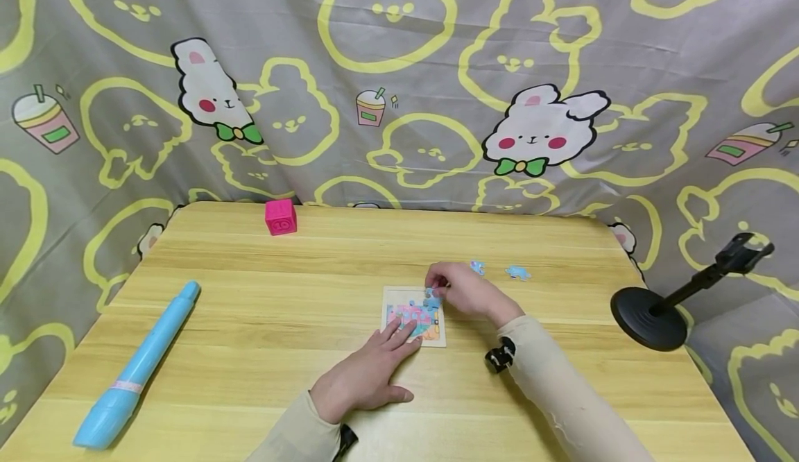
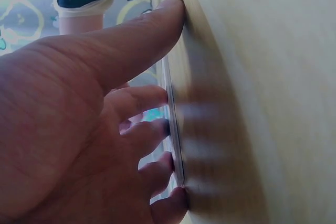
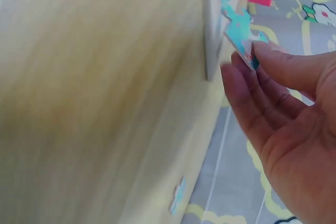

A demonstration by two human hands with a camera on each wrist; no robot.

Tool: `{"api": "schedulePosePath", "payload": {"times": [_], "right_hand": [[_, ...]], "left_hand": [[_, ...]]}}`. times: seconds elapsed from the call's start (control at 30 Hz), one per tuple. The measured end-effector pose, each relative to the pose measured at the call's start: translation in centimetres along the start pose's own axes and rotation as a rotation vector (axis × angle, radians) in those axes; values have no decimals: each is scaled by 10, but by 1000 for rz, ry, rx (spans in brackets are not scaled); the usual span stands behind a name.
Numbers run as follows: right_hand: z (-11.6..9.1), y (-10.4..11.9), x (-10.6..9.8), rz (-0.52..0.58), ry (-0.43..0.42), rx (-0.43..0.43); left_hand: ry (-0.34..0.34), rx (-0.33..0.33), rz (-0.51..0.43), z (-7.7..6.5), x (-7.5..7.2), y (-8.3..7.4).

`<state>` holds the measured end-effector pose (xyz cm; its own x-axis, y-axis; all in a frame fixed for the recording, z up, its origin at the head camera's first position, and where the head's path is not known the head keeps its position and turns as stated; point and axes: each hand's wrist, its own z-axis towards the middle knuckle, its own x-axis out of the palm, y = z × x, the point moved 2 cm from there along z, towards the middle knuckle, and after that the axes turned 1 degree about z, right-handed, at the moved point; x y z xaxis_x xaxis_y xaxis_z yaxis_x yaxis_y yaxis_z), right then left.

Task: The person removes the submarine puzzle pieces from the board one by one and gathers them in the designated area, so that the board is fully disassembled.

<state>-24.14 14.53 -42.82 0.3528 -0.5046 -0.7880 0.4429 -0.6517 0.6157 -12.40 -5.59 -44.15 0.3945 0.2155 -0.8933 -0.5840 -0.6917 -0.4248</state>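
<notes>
A small pale tray puzzle (image 1: pixel 396 295) lies on the table, its lower part filled with pink, blue and orange pieces. The left hand (image 1: pixel 371 372) rests its spread fingertips on the near left part of the puzzle, thumb on the tabletop. In the left wrist view these fingers (image 2: pixel 144 135) touch the tray's edge. Over the upper right corner, the right hand (image 1: pixel 471 292) pinches a light blue puzzle piece (image 3: pixel 241 30) between thumb and fingers. The piece is tilted above the tray in the right wrist view. Two loose blue pieces (image 1: pixel 477 267) (image 1: pixel 517 272) lie behind the right hand.
A pink cube (image 1: pixel 281 218) sits at the table's back left. Along the left side lies a long light blue wand-like object (image 1: pixel 143 365). A black stand with a round base (image 1: pixel 649 318) is at the right edge. A patterned curtain (image 1: pixel 399 87) hangs behind the table.
</notes>
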Motion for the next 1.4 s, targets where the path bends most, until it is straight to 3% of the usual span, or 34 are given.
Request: {"api": "schedulePosePath", "payload": {"times": [0.4,0.8,1.0,1.4], "right_hand": [[-29,-28,-48,92,-95,19],[-71,-81,-95,103,-226,177],[-87,-109,-105,165,-214,290],[-104,-146,-115,1,-168,374]], "left_hand": [[-10,13,2,-1,0,0],[6,2,1,-1,0,-2],[5,-3,-13,-1,1,0],[6,2,-10,0,1,-1]]}}
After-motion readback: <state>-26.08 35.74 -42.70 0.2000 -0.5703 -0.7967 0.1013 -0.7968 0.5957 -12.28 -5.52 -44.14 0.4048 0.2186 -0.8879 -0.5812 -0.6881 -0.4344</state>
